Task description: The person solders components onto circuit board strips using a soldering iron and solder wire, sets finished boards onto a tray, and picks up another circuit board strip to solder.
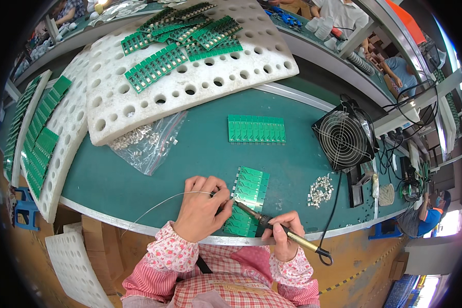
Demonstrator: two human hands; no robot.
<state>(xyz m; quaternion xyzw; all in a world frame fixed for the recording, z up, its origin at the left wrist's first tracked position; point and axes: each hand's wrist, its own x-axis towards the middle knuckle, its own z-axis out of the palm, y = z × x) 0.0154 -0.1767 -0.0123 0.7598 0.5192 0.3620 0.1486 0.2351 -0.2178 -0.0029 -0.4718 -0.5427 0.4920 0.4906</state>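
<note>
A green circuit board panel point(252, 179), scored into narrow strips, lies near the table's front edge with small white parts along its left side. My left hand point(197, 215) is closed with a thin solder wire point(156, 202) pinched in its fingers; the wire curves away to the left. In my right hand point(286, 233) is a soldering iron point(304, 243), its tip slanting up and left to the panel's left edge, close to my left fingertips. Whether tip and wire touch is too small to tell. Farther back lies a second green panel point(256, 128).
Foam boards point(105, 115) with round holes stand at the back and left, the back one bearing stacked circuit panels point(156, 66). A plastic bag point(156, 151) holds small white parts. To the right are loose white connectors point(321, 191), a black fan point(342, 136) and the iron's cable point(331, 215).
</note>
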